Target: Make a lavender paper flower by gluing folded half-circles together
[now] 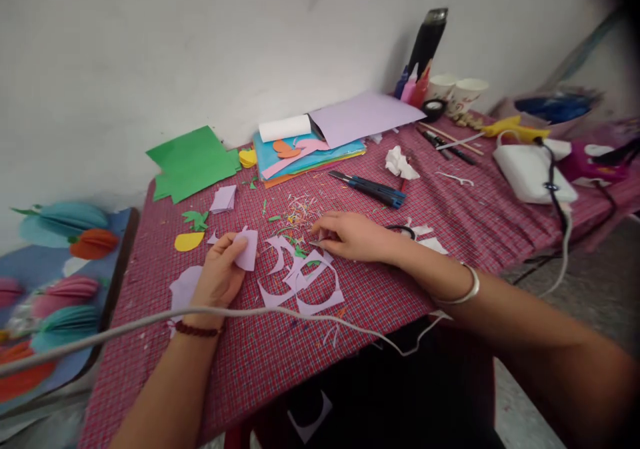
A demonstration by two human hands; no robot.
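My left hand (219, 272) is closed on a small folded lilac paper piece (247, 249), held just above the red checked tablecloth (380, 289). My right hand (350, 235) rests on the cloth with its fingertips pinched on a small lilac scrap (316, 242). Between and below the hands lie curved lilac paper offcuts (305, 282). Black scissors handles (403, 230) peek out behind my right wrist. A yellow paper shape (189, 241) and a green cut leaf (196, 219) lie left of my left hand.
Green paper sheets (193, 162), a stack of coloured paper (310, 152) with a lilac sheet (363, 115) and a white roll (285, 127) lie at the back. Blue utility knives (370, 187), cups (463, 92), glue bottles (415, 85), a white box (530, 169) and a grey cable (150, 322) are nearby. Paper fans (65, 225) sit at left.
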